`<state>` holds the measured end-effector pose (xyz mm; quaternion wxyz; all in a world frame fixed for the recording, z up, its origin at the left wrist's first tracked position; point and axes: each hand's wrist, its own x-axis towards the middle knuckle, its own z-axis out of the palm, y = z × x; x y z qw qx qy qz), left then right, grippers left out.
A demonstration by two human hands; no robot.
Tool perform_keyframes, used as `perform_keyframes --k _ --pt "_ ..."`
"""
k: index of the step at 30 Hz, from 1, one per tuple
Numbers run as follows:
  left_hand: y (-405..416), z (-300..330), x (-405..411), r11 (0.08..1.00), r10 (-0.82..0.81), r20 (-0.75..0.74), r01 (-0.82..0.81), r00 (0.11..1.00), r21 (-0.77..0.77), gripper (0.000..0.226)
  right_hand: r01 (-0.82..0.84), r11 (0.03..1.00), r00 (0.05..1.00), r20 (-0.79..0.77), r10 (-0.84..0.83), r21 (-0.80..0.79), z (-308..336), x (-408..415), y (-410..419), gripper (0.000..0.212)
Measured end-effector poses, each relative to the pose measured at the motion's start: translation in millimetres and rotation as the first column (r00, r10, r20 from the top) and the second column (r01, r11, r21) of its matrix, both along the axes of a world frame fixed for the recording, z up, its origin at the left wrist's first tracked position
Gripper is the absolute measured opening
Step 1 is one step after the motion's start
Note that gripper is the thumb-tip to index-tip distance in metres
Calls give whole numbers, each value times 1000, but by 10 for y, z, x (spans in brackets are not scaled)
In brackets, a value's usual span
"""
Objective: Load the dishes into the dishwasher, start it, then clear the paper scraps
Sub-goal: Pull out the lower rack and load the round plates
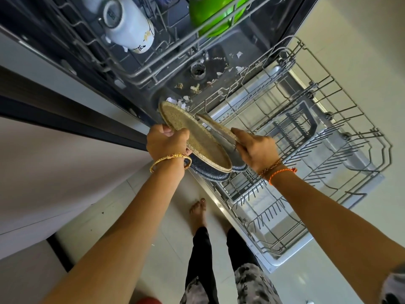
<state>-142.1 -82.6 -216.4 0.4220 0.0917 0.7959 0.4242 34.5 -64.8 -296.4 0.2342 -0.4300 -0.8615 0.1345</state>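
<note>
The left hand [165,142] is gripping the rim of a speckled tan plate [195,137]; the right hand [255,150] is pinching a second plate [215,127] just behind it. Beyond both hands the lower rack [306,137] is sitting pulled out, paper scraps [195,88] lying past it.

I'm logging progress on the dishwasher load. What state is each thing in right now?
Left hand: grips the larger plate, held above the lower rack.
Right hand: grips the smaller plate.
Lower rack: pulled out, no dishes in it.
Upper rack: holds a white cup and a green bowl.
Paper scraps: scattered on the dishwasher floor.
</note>
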Motion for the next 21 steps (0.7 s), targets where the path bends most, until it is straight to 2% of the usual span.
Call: perform_keyframes --k 4,11,16,19,21 --pt "1 -20 -24 1000 -7 11 7 1000 -5 30 39 999 999 -19 -39 19 12 -14 23 30" --pt "20 3 -10 1000 -2 27 3 1000 -24 24 -49 999 998 41 48 18 -19 -82 57 36" --pt "12 18 -8 1000 4 32 -3 999 -26 25 32 991 985 173 -9 -128 -206 -105 60 39" --pt "-10 27 -11 1000 3 34 -2 999 -28 25 144 934 951 307 -39 -326 -259 -64 38 33" --pt "-24 35 -6 999 -7 23 8 1000 -35 25 155 902 963 264 -48 -403 -247 -92 56 35"
